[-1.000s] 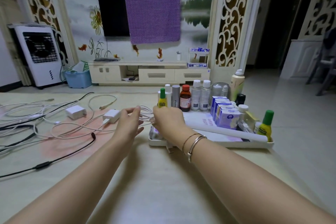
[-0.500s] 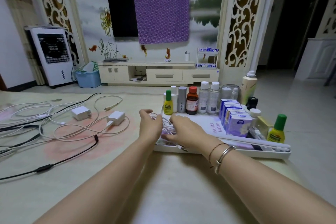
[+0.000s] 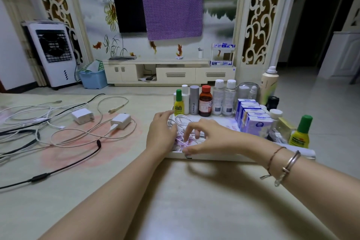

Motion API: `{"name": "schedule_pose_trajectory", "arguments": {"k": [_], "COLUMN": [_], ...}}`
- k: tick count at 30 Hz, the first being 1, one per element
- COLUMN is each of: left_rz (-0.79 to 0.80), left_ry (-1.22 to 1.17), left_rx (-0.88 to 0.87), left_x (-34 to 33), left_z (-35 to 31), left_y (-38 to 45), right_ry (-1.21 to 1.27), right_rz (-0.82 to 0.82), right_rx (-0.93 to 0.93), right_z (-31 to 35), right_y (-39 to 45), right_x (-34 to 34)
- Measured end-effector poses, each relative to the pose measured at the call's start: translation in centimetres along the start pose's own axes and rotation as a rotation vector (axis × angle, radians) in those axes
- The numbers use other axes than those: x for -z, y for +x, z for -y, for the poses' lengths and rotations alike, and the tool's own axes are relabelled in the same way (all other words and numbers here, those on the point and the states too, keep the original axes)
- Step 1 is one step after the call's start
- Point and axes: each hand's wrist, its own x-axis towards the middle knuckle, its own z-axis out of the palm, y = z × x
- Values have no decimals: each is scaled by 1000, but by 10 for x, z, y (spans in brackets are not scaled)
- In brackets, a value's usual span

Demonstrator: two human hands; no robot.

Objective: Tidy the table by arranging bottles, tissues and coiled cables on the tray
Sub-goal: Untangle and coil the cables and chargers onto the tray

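A white tray (image 3: 224,157) sits on the table at centre right. On its left end lies a coiled white cable (image 3: 182,122). My left hand (image 3: 160,132) grips the coil's left side at the tray's edge, its fingertips hidden. My right hand (image 3: 206,136) hovers over the coil with spread fingers, the fingertips touching it. Along the tray's back stands a row of bottles (image 3: 205,101), among them a yellow one with a green cap (image 3: 178,103). Several purple tissue packs (image 3: 253,117) stand in the middle of the tray.
Loose white and black cables (image 3: 58,134) sprawl over the table's left half with two white chargers (image 3: 121,121) (image 3: 82,116). A second yellow bottle (image 3: 301,132) and a tall spray can (image 3: 268,85) stand at the tray's right end. The floor lies beyond the table's right edge.
Both hands carried the coiled cable from above the table onto the tray's left end. My right hand's fingers have since spread and lifted off the coil.
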Motion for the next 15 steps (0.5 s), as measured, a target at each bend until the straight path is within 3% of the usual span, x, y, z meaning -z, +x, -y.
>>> {"name": "schedule_pose_trajectory", "arguments": {"k": [4,7,12,15], "left_rz": [137,220,168,154], "left_ry": [148,302,328,321], "left_rx": [-166,-193,-205,-171], "left_x": [0,-2,-1,0], "left_z": [-1,0,-1,-4], "left_y": [4,7,6,5], "right_ry": [68,88,-24,-113], "right_rz": [73,97,153,68], "right_rx": [48,4,-30,-86], "right_z": [4,2,-12,-26], "right_y": [-8,-11,-19,-26], "right_x": [-4,-2,16,20]}}
